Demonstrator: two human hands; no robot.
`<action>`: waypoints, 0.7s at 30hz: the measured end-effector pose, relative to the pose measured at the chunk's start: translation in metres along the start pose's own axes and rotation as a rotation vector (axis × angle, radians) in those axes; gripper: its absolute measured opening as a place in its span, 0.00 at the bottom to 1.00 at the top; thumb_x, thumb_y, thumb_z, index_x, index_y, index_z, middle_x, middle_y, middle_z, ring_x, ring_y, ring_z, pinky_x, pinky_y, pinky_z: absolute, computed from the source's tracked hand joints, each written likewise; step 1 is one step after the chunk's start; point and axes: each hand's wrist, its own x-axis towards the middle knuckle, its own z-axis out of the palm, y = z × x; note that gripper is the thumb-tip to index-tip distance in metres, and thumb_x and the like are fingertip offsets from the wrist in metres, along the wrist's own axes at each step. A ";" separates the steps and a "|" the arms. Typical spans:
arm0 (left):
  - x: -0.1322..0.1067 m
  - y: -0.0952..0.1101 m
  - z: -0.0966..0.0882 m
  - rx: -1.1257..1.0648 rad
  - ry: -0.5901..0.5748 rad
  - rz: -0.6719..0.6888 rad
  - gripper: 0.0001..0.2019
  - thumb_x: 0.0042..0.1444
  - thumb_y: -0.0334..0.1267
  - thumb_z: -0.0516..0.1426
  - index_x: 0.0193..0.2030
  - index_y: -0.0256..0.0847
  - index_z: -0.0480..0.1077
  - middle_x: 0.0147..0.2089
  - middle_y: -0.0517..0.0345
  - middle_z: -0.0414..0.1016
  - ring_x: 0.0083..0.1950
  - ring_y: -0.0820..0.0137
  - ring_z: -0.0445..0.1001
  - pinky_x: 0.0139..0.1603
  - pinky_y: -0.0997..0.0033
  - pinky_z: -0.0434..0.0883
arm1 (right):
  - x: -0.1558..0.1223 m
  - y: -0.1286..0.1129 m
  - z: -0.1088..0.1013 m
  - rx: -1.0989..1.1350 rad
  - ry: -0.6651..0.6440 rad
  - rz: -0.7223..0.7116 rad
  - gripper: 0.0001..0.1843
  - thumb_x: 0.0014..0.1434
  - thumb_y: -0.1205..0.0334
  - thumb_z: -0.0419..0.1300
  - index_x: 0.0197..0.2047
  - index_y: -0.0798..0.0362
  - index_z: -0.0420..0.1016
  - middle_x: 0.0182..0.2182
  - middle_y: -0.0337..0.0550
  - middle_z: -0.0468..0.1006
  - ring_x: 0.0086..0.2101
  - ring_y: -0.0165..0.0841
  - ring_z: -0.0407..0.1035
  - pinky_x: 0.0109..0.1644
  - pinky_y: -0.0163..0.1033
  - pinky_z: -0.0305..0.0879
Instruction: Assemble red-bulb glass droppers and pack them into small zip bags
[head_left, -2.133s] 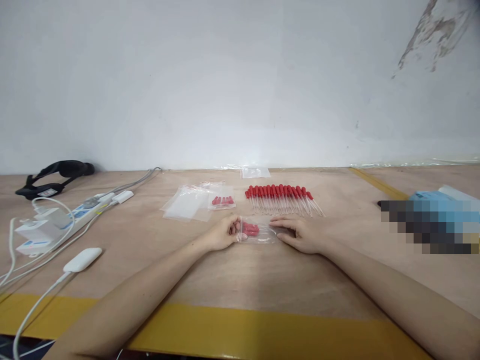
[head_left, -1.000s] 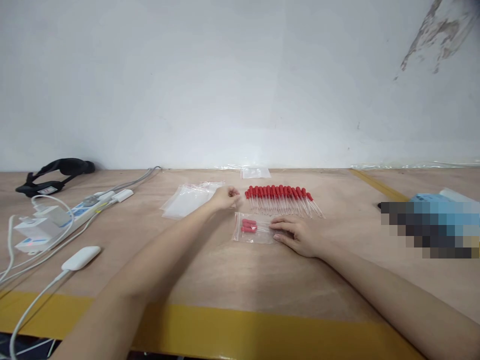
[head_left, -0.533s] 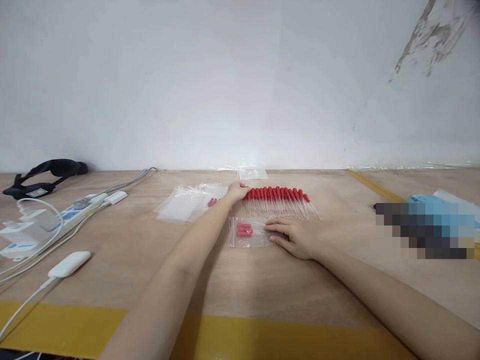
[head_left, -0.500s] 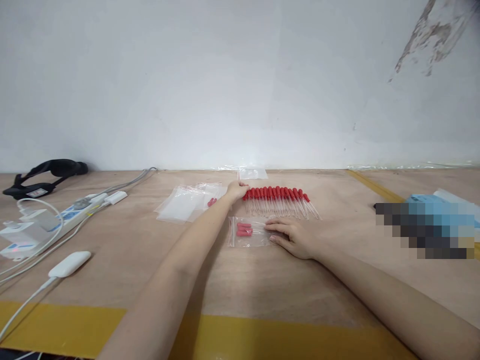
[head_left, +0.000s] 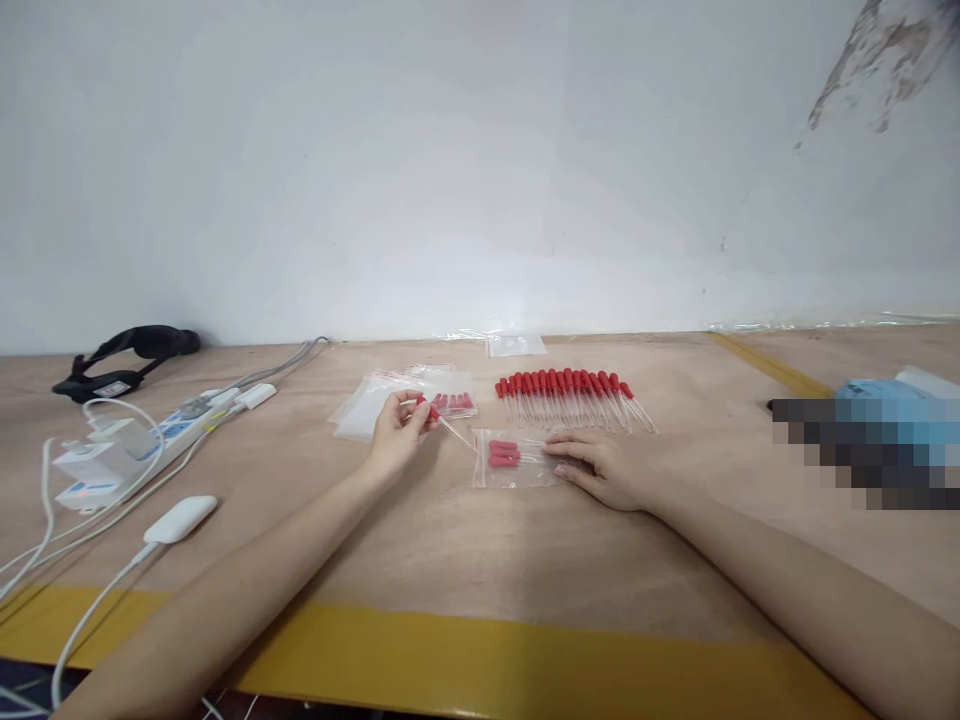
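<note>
My left hand (head_left: 401,432) pinches a dropper by its red rubber bulb (head_left: 427,407). The dropper's clear tube (head_left: 456,433) slants down to the right, its tip by the left end of a clear zip bag (head_left: 499,481). Several droppers with red bulbs (head_left: 504,454) lie inside that bag. Over the bag's right end rests my right hand (head_left: 607,470), fingers stretched out flat and thumb apart. Behind the bag, a row of red-bulbed droppers (head_left: 566,382) lies side by side, tubes toward me. Left of the row, more bagged droppers (head_left: 454,401) lie on a stack of clear bags (head_left: 364,405).
A power strip (head_left: 176,432) with plugs and cables, a white oval device (head_left: 180,519) and a black head strap (head_left: 127,360) occupy the left side. At the right are a blue item (head_left: 870,392) and a blurred dark patch. Another flat bag (head_left: 517,346) lies by the wall.
My left hand has drawn back from the row's left end toward the left and nearer, bringing a dropper with it. My right hand stays on the bag. The view has shifted slightly.
</note>
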 end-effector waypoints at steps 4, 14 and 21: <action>-0.010 -0.007 0.000 0.001 0.044 0.010 0.18 0.43 0.44 0.59 0.39 0.38 0.61 0.29 0.61 0.70 0.30 0.76 0.71 0.37 0.69 0.70 | 0.000 0.001 0.000 -0.009 -0.005 -0.004 0.18 0.58 0.55 0.50 0.50 0.48 0.68 0.48 0.45 0.70 0.49 0.36 0.63 0.52 0.47 0.60; -0.010 -0.008 -0.012 -0.022 0.088 -0.017 0.19 0.43 0.42 0.60 0.39 0.37 0.61 0.30 0.61 0.71 0.28 0.77 0.71 0.37 0.71 0.70 | 0.000 -0.001 -0.002 -0.005 -0.013 -0.012 0.18 0.58 0.56 0.50 0.50 0.49 0.68 0.48 0.45 0.69 0.48 0.36 0.63 0.52 0.46 0.60; -0.025 -0.013 -0.002 -0.061 -0.061 -0.138 0.19 0.40 0.42 0.62 0.37 0.37 0.62 0.30 0.62 0.70 0.33 0.75 0.72 0.40 0.70 0.70 | 0.000 -0.001 -0.002 -0.025 -0.005 -0.021 0.18 0.58 0.56 0.50 0.50 0.49 0.68 0.47 0.45 0.70 0.49 0.36 0.63 0.52 0.47 0.60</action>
